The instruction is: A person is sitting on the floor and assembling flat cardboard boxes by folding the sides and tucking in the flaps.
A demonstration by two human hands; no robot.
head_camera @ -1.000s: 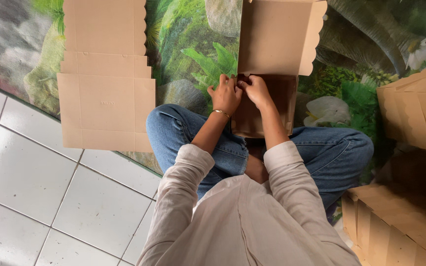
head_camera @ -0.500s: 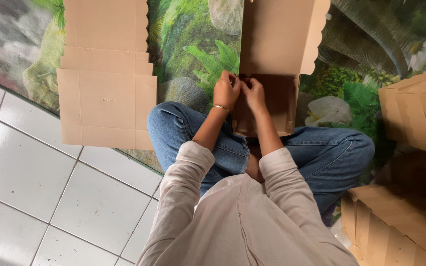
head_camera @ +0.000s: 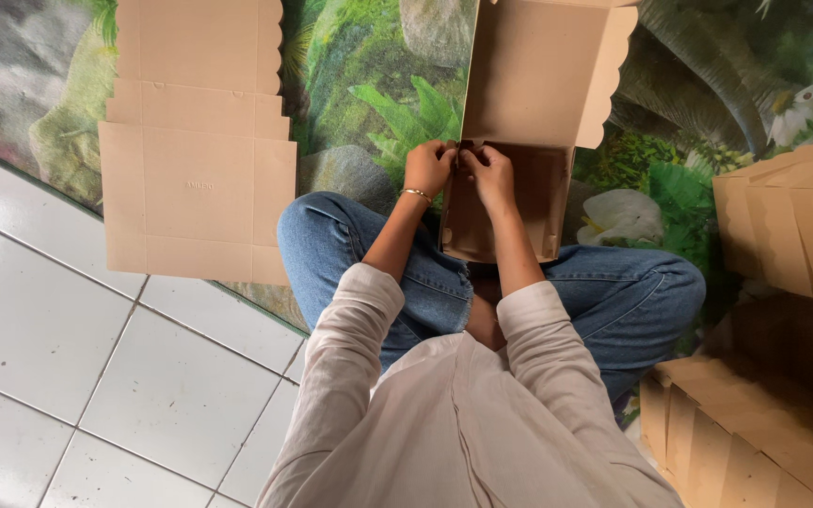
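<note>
A brown cardboard box (head_camera: 538,85) lies half-folded in front of my crossed legs, its scallop-edged lid standing open away from me. Both my hands press at the box's left rear corner. My left hand (head_camera: 428,166), with a thin bracelet on the wrist, pinches the corner flap from the left. My right hand (head_camera: 488,172) grips the same corner from inside the box. The fingertips of both hands are curled over the cardboard edge and partly hidden.
A stack of flat cardboard box blanks (head_camera: 195,141) lies on the left. Assembled boxes (head_camera: 792,226) pile up at the right, and more (head_camera: 755,433) at the lower right. A leaf-patterned mat (head_camera: 369,75) covers the floor; white tiles (head_camera: 68,376) are at lower left.
Both hands have shifted slightly up and left along the box's corner. The box stays in the same place.
</note>
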